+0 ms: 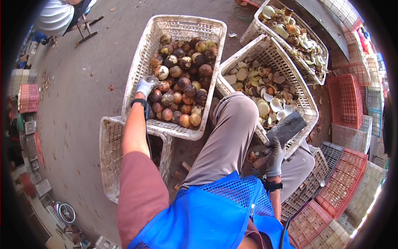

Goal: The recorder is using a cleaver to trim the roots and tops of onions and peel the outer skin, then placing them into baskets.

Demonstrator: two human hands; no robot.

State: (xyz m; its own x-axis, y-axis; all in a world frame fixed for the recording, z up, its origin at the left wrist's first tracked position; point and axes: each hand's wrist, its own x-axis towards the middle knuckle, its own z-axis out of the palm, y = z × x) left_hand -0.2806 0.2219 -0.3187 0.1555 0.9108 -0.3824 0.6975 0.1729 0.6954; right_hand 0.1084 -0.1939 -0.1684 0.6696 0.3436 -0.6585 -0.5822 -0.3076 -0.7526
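Onions (182,97) heaped in crate (143,54) beside left hand (147,86), touched by its curled fingers, grip on any one not determinable, cleaver (288,125) clasped in right hand (274,157), peel crate (255,50) positioned ahead of that hand, peels (263,89) heaped beyond cleaver.

A pale grey glove (144,88) covers the person's left hand (147,86), a darker one the right hand (275,157). Behind each grip sits a black wristband (273,185), a thin dark cable (148,141) beside the left. Farther back are a mauve-brown sleeve (141,193) and blue part-mesh vest (197,213); between the grips, taupe trousers (222,141).
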